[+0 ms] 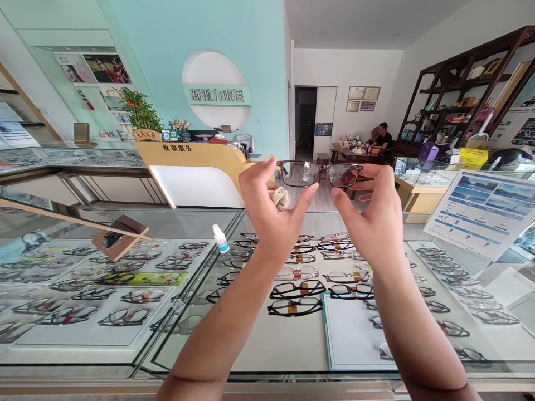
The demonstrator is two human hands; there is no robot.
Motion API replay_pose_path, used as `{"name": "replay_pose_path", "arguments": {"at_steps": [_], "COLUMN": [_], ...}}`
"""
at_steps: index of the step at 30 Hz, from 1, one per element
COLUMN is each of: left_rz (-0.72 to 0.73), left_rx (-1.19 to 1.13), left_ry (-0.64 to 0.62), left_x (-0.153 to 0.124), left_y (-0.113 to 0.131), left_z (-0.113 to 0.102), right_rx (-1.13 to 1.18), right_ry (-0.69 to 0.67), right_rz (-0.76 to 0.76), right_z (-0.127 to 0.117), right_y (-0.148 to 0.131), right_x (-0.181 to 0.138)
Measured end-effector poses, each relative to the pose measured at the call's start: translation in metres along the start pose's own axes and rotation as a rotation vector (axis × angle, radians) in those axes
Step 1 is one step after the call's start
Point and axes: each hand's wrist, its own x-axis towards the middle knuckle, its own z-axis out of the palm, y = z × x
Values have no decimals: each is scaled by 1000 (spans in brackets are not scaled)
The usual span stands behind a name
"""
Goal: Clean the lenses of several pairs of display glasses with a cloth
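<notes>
I hold a pair of dark-framed glasses (320, 173) up at arm's length over a glass display counter (175, 340). My left hand (271, 206) pinches the left end of the frame and also clutches a small beige cleaning cloth (281, 197) against its palm. On the other side, my right hand (370, 214) grips the right end of the frame between thumb and fingers. The lenses look tinted and face me.
Under the counter glass lie several rows of glasses. A small spray bottle (220, 238) stands on the counter, a white sheet (355, 334) lies near me, a wooden stand (121, 235) sits left, and a blue leaflet board (480, 211) right. A person (382, 139) sits far back.
</notes>
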Motion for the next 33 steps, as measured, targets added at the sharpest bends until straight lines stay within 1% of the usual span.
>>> {"name": "replay_pose_path", "arguments": {"at_steps": [7,13,18,21,25,29,33], "left_rz": [17,14,18,5,-25,-50,-65], "left_rx": [-2,-16,-1,-3,-9,-13,-10], "left_ry": [-1,-23,-12,-21,-40,-42,-49], "left_x": [0,-1,2,3,3,2,1], "left_y": [-2,-4,-3,-3,-3,-2,-1], "left_z": [1,1,0,0,0,0,0], "right_rx": [16,14,20,14,17,38,39], "right_ry": [-7,8,22,25,61,90,104], "right_rz": [4,-19,-48,-49,-62,-94,-94], "right_z": [3,4,2,-1,-4,-5,-5], "right_y": [4,7,7,6,3,1,-1], "right_x": [0,-1,-1,-1,0,-1,-1]}}
